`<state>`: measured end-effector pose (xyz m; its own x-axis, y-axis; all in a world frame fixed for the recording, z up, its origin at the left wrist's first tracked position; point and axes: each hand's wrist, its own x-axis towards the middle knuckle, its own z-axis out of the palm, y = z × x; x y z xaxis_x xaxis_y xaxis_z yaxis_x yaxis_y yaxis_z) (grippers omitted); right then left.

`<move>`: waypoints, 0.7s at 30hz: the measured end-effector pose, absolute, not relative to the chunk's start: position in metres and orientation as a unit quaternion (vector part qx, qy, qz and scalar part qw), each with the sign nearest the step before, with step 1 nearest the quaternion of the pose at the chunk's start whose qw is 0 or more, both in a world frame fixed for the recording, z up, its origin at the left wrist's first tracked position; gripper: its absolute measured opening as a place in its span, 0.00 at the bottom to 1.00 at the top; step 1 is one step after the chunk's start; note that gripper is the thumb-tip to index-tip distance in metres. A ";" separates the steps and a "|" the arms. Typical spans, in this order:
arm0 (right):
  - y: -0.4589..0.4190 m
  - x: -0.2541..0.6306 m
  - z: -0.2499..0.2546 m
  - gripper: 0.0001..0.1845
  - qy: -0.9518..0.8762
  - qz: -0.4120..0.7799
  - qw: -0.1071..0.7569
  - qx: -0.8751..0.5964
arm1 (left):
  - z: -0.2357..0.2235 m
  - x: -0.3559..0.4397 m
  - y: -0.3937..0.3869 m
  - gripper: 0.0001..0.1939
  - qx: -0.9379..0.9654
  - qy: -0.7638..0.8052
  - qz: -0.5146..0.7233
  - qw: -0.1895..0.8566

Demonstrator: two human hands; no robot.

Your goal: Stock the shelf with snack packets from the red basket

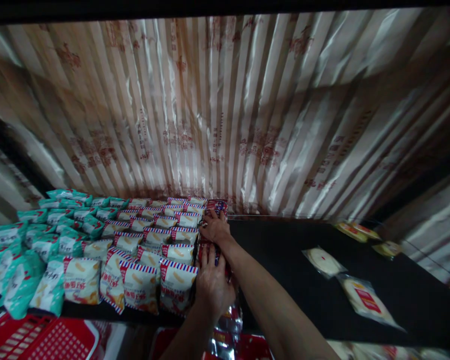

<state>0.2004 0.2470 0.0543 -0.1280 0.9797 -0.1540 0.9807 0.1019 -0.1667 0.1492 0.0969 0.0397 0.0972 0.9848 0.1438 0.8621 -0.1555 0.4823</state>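
A row of dark red snack packets (216,204) runs front to back on the black shelf (277,260). My right hand (215,229) lies over the packets at the back of this row, its fingers stretched and apart. Closer to the shelf's front edge, my left hand (214,286) grips a dark red packet from above, covering most of it. Directly left of both hands stand rows of white snack bags (178,280) with striped red and blue top edges. Below my left hand, shiny clear packaging (227,325) shows at the front edge.
Teal snack bags (22,285) fill the shelf's left end. Flat round packs (324,261), white rectangular packs (367,298) and yellow packs (354,231) lie to the right. A red basket (56,340) is below at left. A corrugated printed sheet (210,110) forms the back.
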 end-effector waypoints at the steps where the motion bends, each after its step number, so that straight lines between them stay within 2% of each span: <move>1: 0.247 0.200 0.054 0.31 0.743 -0.119 -0.006 0.659 | 0.040 0.149 0.097 0.31 0.727 0.634 0.224 0.138; 11: 0.247 0.199 0.049 0.31 0.745 -0.126 -0.041 0.654 | 0.041 0.145 0.096 0.30 0.736 0.617 0.246 0.129; 21: 0.241 0.194 0.055 0.30 0.751 -0.106 -0.017 0.651 | 0.036 0.143 0.097 0.30 0.722 0.625 0.257 0.147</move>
<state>0.1944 0.2415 0.0554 -0.1508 0.9821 -0.1127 0.9749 0.1289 -0.1815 0.1433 0.0965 0.0358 0.0861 0.9785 0.1875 0.8270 -0.1751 0.5342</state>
